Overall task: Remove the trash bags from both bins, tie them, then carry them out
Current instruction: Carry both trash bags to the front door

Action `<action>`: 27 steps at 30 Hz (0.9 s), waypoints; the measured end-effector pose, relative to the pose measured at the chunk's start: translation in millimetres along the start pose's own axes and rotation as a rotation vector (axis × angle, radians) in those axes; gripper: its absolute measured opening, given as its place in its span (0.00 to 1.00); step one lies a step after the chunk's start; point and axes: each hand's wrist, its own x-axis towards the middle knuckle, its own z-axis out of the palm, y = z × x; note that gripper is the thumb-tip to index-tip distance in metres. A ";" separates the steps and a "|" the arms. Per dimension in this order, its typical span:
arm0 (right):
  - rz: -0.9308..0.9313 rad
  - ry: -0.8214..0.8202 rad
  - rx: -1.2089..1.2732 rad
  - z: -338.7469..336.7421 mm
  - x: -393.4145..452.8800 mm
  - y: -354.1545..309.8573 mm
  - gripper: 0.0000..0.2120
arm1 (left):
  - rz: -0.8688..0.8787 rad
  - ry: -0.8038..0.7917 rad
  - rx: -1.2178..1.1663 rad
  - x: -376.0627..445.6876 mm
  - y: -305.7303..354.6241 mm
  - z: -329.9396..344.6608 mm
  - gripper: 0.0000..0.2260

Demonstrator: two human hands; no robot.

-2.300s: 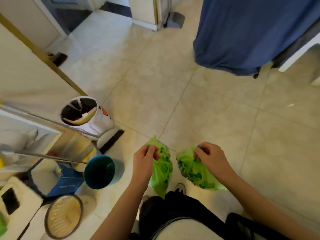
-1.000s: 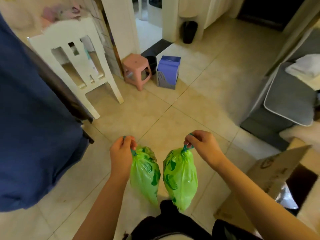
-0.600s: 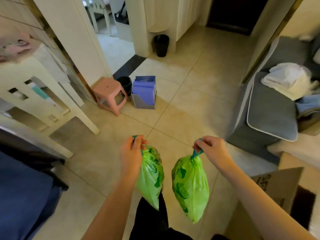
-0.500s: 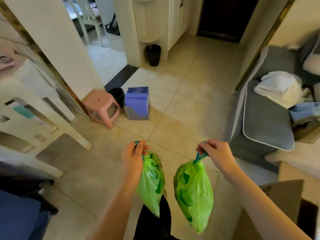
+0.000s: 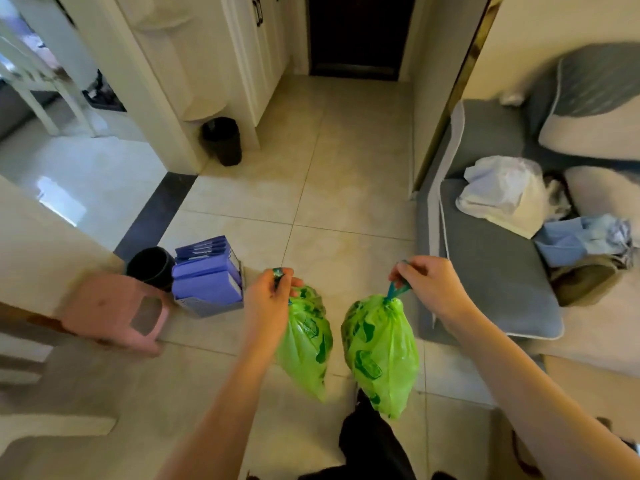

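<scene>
Two green trash bags with dark green print hang in front of me, both cinched at the top by teal drawstrings. My left hand [image 5: 268, 299] pinches the drawstring of the left bag [image 5: 306, 344], which swings slightly. My right hand [image 5: 431, 289] pinches the teal loop of the right bag [image 5: 381, 351], which hangs straight down. The bags hang close together above the tiled floor, just apart.
A pink stool [image 5: 114, 311], a small black bin [image 5: 150, 266] and a purple-filled basket [image 5: 207, 278] stand at the left. A taller black bin [image 5: 223, 140] sits by the white cabinet. A grey sofa [image 5: 491, 258] with clothes lies right. A dark doorway [image 5: 356, 32] is ahead.
I turned away from the blue cloth and white chair and walked forward with both bags. The stool and basket slid to my left, and the dark doorway came nearer.
</scene>
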 end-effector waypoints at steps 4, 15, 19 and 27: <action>-0.024 -0.011 0.011 -9.8 102.4 -23.8 0.13 | 0.058 0.019 0.007 101.4 24.2 43.1 0.04; -0.051 -0.044 -0.099 -47.4 388.2 -97.6 0.14 | 0.024 0.071 -0.060 354.4 108.8 144.6 0.05; -0.033 0.017 -0.120 -53.3 489.9 -118.8 0.15 | 0.001 0.045 -0.076 456.3 125.7 177.6 0.06; 0.026 0.067 -0.089 -62.6 698.0 -160.6 0.15 | -0.053 -0.004 -0.094 656.6 155.4 244.1 0.08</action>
